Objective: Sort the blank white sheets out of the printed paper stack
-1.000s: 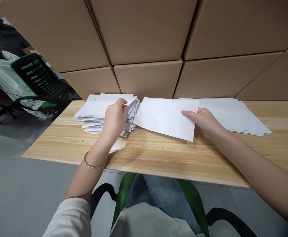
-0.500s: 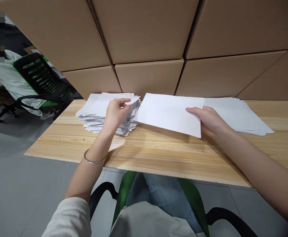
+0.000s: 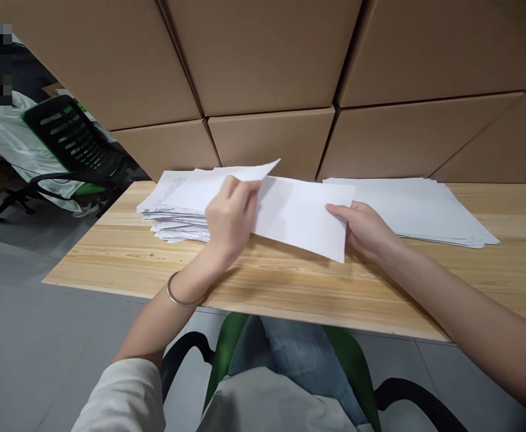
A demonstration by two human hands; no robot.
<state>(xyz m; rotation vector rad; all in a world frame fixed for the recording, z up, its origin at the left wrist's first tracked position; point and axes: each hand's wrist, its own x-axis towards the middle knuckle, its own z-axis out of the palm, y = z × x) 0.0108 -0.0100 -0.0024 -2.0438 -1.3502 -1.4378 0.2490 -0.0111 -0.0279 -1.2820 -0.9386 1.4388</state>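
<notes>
My left hand [image 3: 231,216] is closed in a pinch on the right edge of a sheet of paper from the thick paper stack [image 3: 177,225] on the left. That sheet's far corner curls up beside my fingers, and faint print shows on the stack's left part. Held in my right hand [image 3: 364,228], between thumb and hidden fingers, is a blank white sheet of paper [image 3: 299,213], tilted above the table. Its left end passes behind my left hand. To the right lies a thinner, neater pile of white paper [image 3: 420,207].
The light wooden table [image 3: 123,252] ends at a wall of brown boxes [image 3: 272,54] behind the paper. I sit on a green chair [image 3: 224,342] with black armrests. Off to the left are another office chair [image 3: 69,132] and a person in white clothing [image 3: 6,135].
My left hand has moved right and closed on a sheet of the left stack, lifting its edge. My right hand has brought its sheet slightly left and nearer to me.
</notes>
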